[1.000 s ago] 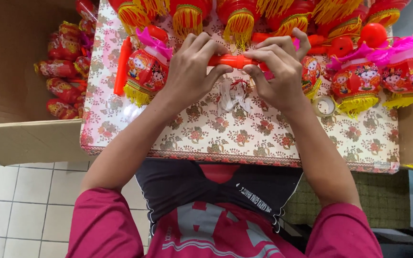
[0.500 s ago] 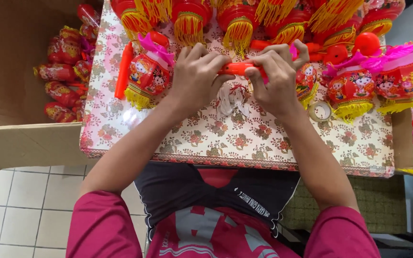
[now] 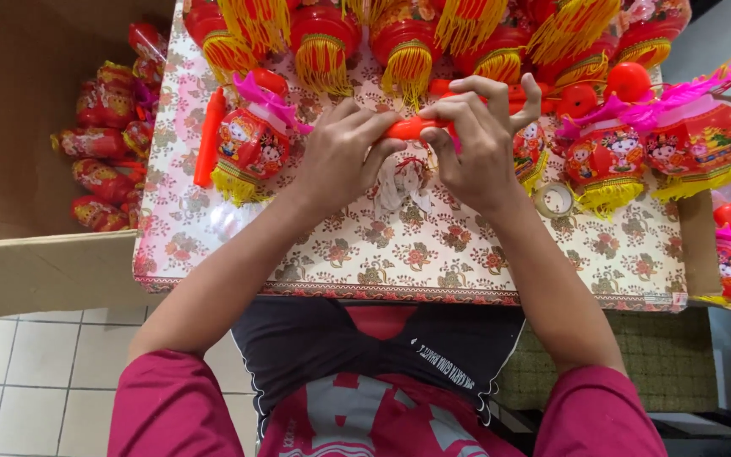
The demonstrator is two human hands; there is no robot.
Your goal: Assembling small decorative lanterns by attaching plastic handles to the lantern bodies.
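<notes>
Both my hands hold one orange plastic stick [image 3: 408, 128] above a table covered with a floral cloth [image 3: 399, 254]. My left hand [image 3: 340, 156] grips its left part. My right hand [image 3: 475, 144] pinches the right end with thumb and forefinger, the other fingers spread. A thin white string or clear wrap [image 3: 399, 182] hangs below the stick between the hands. A small red lantern with gold fringe and a pink top [image 3: 251, 148] lies just left of my left hand.
Several red lanterns with yellow tassels [image 3: 399, 42] line the table's far edge. More lanterns [image 3: 662, 144] lie at the right, with a tape roll [image 3: 554, 199] near my right wrist. A cardboard box [image 3: 35, 127] at the left holds wrapped lanterns [image 3: 103, 144].
The hands stay together on the orange stick. My right fingers have shifted, now pinching the stick's end with the others raised. The view has moved slightly.
</notes>
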